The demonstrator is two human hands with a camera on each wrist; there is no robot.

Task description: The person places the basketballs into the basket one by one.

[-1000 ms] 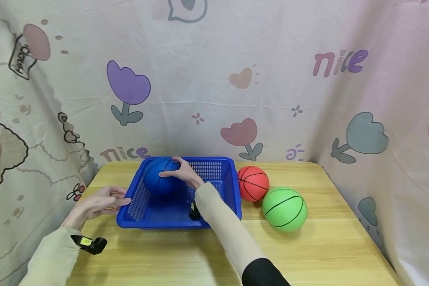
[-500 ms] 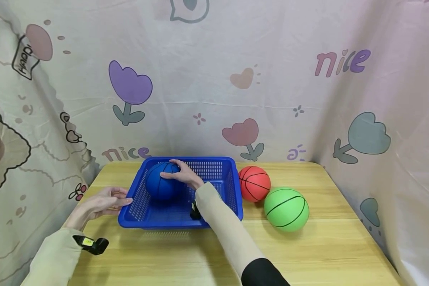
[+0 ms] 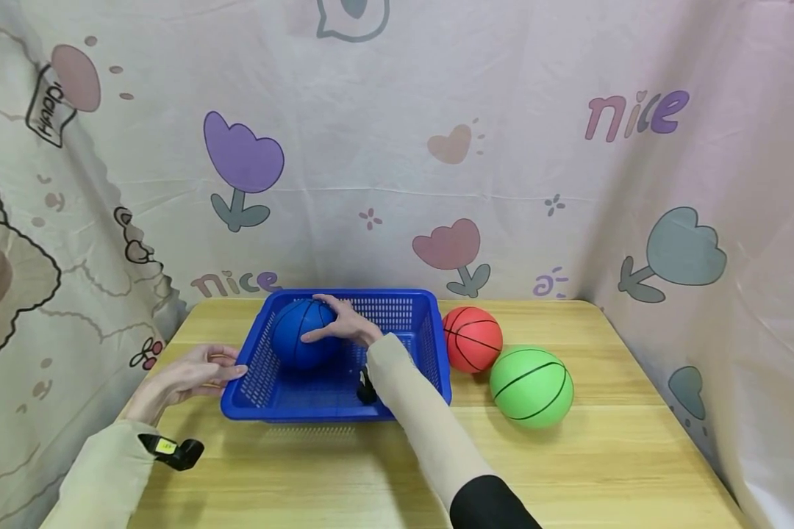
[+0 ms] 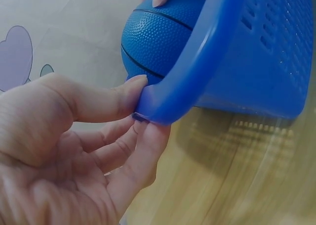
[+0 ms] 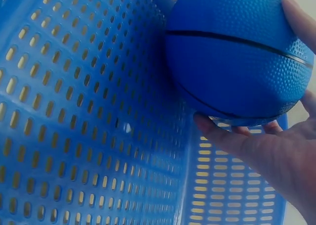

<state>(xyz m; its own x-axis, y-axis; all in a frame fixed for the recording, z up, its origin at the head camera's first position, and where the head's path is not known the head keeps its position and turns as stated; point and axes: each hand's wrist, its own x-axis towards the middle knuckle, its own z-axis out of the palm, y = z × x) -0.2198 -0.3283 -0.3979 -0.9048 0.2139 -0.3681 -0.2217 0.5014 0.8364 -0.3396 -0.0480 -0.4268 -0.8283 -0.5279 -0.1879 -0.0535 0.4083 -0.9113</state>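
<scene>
Blue ball (image 3: 295, 342) in basket (image 3: 317, 405), right grip (image 3: 347, 323) seemingly holding

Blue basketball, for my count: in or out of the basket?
In: the head view shows the blue basketball surrounded by the blue basket.

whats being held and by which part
Left hand: blue basket, pinched by its left rim. Right hand: at right side of blue ball; grip unclear.

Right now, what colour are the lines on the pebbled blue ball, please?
The lines on the pebbled blue ball are black, clearest in the right wrist view.
</scene>
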